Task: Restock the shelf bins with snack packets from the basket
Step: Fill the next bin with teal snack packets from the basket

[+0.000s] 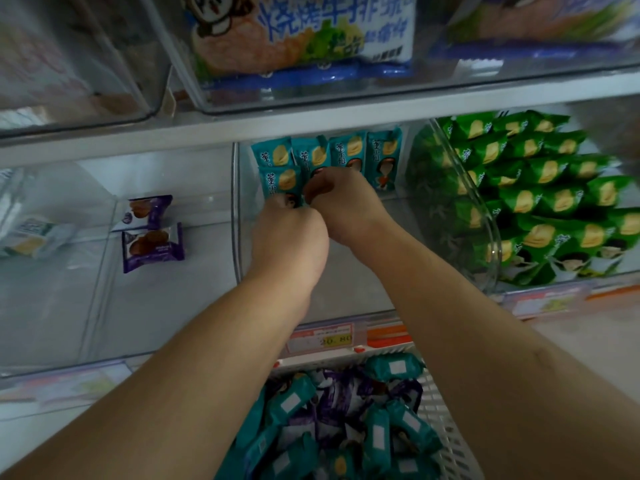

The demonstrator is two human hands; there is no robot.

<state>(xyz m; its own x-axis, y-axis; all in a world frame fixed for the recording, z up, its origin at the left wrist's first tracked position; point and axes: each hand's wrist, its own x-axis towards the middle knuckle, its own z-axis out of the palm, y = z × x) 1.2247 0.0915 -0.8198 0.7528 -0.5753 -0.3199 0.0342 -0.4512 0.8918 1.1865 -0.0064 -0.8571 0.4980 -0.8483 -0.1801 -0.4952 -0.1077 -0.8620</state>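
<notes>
Being stood upright at the back of the middle bin (239,216), teal packets (349,150) are being lined up so their fronts face out. One front packet (277,183) is being pinched by the left hand (289,233) and right hand (343,206) together. More stock is waiting in the basket (446,420) below; purple packets (152,245) and green packets (554,202) are lying in neighbouring bins.

I am looking at clear, smooth plastic bins (239,216) that are catching soft glare along their walls. The teal snack packets (280,168) are showing as glossy printed film, and so are the green packets (540,188) and the purple packets (152,244) (the crimped ends are looking slightly rougher). The basket (446,441) is reading as matt white plastic mesh. The price label (322,337) is looking like paper behind a shiny strip.
</notes>
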